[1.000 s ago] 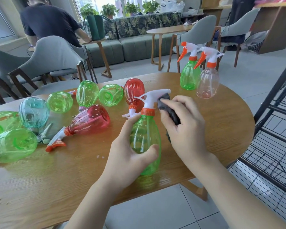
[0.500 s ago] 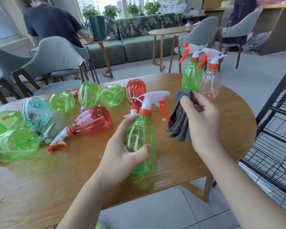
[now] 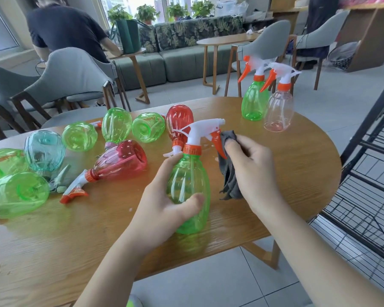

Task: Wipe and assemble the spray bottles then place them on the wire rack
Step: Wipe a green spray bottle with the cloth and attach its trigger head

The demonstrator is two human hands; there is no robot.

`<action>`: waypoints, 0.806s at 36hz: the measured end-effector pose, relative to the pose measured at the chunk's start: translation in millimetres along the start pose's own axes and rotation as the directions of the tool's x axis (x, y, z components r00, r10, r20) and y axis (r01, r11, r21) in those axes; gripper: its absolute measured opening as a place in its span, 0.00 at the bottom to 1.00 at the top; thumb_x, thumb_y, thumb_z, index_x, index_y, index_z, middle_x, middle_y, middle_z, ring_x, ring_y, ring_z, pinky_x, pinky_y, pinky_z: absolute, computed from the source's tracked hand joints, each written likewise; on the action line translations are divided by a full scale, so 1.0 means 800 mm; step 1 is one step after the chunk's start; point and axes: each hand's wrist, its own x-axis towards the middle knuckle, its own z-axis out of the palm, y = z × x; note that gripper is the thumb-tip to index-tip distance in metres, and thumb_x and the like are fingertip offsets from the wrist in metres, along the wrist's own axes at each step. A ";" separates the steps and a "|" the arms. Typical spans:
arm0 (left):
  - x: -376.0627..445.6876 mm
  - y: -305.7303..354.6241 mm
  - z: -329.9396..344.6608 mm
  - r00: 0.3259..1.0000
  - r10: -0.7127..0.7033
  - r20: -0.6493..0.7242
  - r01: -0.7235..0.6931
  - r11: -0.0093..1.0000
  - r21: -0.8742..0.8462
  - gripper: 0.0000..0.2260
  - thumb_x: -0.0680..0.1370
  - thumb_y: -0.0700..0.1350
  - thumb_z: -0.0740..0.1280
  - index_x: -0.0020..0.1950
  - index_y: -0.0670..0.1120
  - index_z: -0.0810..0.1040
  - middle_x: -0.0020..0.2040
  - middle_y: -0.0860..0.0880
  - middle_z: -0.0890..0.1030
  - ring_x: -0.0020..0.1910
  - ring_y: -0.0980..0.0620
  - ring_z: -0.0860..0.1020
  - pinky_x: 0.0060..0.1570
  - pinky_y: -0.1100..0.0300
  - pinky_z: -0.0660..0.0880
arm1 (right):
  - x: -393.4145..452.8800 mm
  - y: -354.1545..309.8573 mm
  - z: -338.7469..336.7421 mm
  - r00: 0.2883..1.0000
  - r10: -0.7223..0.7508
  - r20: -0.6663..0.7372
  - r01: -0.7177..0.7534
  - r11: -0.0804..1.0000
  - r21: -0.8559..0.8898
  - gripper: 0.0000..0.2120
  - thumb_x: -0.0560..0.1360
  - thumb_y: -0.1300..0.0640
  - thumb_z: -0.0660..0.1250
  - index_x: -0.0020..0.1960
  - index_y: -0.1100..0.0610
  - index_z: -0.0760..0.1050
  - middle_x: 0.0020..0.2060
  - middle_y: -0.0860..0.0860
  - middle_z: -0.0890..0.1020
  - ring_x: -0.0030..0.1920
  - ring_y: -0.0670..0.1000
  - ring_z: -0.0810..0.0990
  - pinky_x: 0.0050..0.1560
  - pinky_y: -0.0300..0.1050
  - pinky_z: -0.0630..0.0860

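Observation:
My left hand (image 3: pixel 164 202) grips a green spray bottle (image 3: pixel 190 185) standing upright near the front edge of the wooden table (image 3: pixel 297 165). Its white head with an orange trigger (image 3: pixel 216 140) points right. My right hand (image 3: pixel 253 171) holds a grey cloth (image 3: pixel 230 176) bunched against the trigger. Two assembled bottles, one green (image 3: pixel 253 103) and one clear (image 3: pixel 279 111), stand at the far right of the table. The black wire rack (image 3: pixel 368 196) stands to the right of the table.
Several bottles lie on their sides on the left: green (image 3: pixel 16 193), teal (image 3: pixel 44 150), red (image 3: pixel 120 160) and another red (image 3: pixel 179 122). Grey chairs (image 3: pixel 71 74) stand behind the table. A person in a dark shirt (image 3: pixel 62 29) sits at the back left.
My right hand with the cloth came off the spray head, moved right, then returned to the orange trigger. The bottle stays upright in my left hand.

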 end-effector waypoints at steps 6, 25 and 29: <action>0.002 -0.002 -0.001 1.000 0.023 0.010 -0.023 1.000 0.012 0.31 0.69 0.55 0.75 0.71 0.68 0.69 0.60 0.61 0.81 0.62 0.57 0.80 0.61 0.55 0.77 | 0.000 0.003 -0.004 0.998 -0.067 -0.008 0.065 0.988 -0.138 0.13 0.82 0.50 0.64 0.54 0.56 0.85 0.45 0.55 0.82 0.48 0.58 0.83 0.51 0.62 0.79; 0.011 -0.003 0.001 0.992 0.095 -0.081 -0.083 0.987 0.140 0.37 0.67 0.55 0.75 0.75 0.61 0.69 0.62 0.59 0.81 0.62 0.58 0.79 0.62 0.60 0.75 | 0.013 -0.022 -0.026 0.915 -0.403 -0.013 0.314 0.733 -0.604 0.12 0.83 0.60 0.66 0.64 0.61 0.82 0.51 0.51 0.75 0.46 0.40 0.70 0.51 0.21 0.66; 0.010 0.006 0.010 0.982 0.180 -0.050 -0.158 0.946 0.284 0.37 0.65 0.59 0.72 0.73 0.68 0.66 0.57 0.61 0.78 0.56 0.57 0.79 0.54 0.62 0.76 | 0.024 -0.021 -0.027 0.902 -0.432 -0.026 0.330 0.726 -0.604 0.13 0.84 0.57 0.63 0.64 0.62 0.81 0.53 0.51 0.73 0.50 0.41 0.69 0.53 0.22 0.64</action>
